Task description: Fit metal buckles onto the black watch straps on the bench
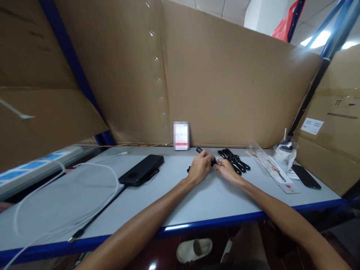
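My left hand (200, 167) is closed around a black-handled object (199, 150), whose rounded end sticks up past the fingers. Another dark end pokes out at the left of that hand, and I cannot make out whether it belongs to the same piece. My right hand (225, 169) meets the left, its fingertips pinching the small black part between the two hands. Most of what they grip is hidden by the fingers. Just right of the hands lies a group of several glossy black handles (233, 160), overlapping on the table.
On the grey table (168, 198) a black power bank (142, 170) and white cable (116, 180) lie left. A phone-like screen (181, 135) leans against the cardboard (219, 82). Right are clear packages (274, 170), a bagged cup (285, 148) and a black phone (306, 176).
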Action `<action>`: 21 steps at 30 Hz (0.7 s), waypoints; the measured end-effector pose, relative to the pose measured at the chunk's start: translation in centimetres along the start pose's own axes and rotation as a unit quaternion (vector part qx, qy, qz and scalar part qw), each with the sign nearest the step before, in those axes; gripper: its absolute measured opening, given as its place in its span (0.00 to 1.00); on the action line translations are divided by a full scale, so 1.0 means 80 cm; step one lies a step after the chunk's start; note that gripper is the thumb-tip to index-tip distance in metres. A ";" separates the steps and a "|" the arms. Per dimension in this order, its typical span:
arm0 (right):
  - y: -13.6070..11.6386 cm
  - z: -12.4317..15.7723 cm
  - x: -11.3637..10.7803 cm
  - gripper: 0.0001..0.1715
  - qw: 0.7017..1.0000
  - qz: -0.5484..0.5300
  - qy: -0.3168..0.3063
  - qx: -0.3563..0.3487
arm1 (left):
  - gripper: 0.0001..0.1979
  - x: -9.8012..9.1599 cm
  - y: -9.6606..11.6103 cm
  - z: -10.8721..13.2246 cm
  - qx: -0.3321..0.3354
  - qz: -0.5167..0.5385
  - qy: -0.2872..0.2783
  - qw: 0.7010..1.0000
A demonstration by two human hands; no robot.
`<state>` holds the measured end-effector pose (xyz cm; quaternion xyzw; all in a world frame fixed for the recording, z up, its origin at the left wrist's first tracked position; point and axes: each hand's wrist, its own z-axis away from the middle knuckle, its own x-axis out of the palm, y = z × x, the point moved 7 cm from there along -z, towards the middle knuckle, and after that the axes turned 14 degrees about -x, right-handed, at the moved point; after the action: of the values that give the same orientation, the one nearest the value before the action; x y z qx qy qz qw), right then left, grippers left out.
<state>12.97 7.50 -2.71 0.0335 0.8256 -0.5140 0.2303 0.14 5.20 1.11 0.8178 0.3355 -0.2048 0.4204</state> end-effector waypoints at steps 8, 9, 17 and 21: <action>0.000 -0.002 -0.006 0.08 0.999 0.026 0.011 -0.023 | 0.08 0.004 0.002 0.001 -0.002 0.017 0.001 1.000; 0.000 -0.002 -0.005 0.08 0.999 0.026 0.009 -0.022 | 0.10 0.003 0.000 0.000 -0.004 0.024 0.004 1.000; 0.000 -0.002 0.000 0.07 1.000 0.015 -0.003 -0.023 | 0.13 0.002 0.004 0.001 0.040 0.028 0.001 0.999; -0.001 -0.002 -0.003 0.08 1.000 0.002 0.011 -0.025 | 0.09 0.001 0.009 0.003 0.035 0.045 -0.004 0.998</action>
<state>13.07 7.63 -2.47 0.0347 0.8405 -0.4927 0.2228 0.71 4.70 1.33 0.8456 0.2893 -0.2005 0.4013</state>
